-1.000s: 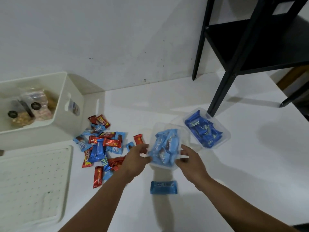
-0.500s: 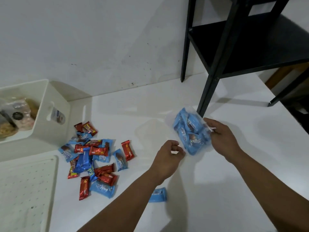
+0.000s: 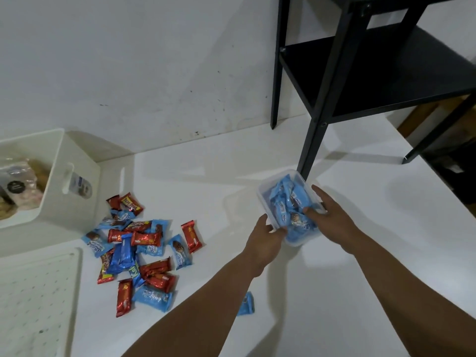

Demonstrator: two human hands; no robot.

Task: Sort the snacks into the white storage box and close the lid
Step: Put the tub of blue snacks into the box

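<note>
Fingers of the left hand (image 3: 264,237) and right hand (image 3: 332,215) curl around, apparently gripping, the clear container (image 3: 265,193) of blue snacks (image 3: 289,204).

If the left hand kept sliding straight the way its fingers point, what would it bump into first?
The left hand points up and right, and its fingers already touch the near corner of the clear tub of blue snacks. So it would press into that tub first; the black shelf leg stands beyond, probably.

There are two hands, the left hand (image 3: 265,240) and the right hand (image 3: 332,217). I see one clear tub (image 3: 265,191), one white storage box (image 3: 77,166), one white lid (image 3: 38,292), one black shelf (image 3: 386,73), and too many mixed-up snacks (image 3: 139,248) to count.
</note>
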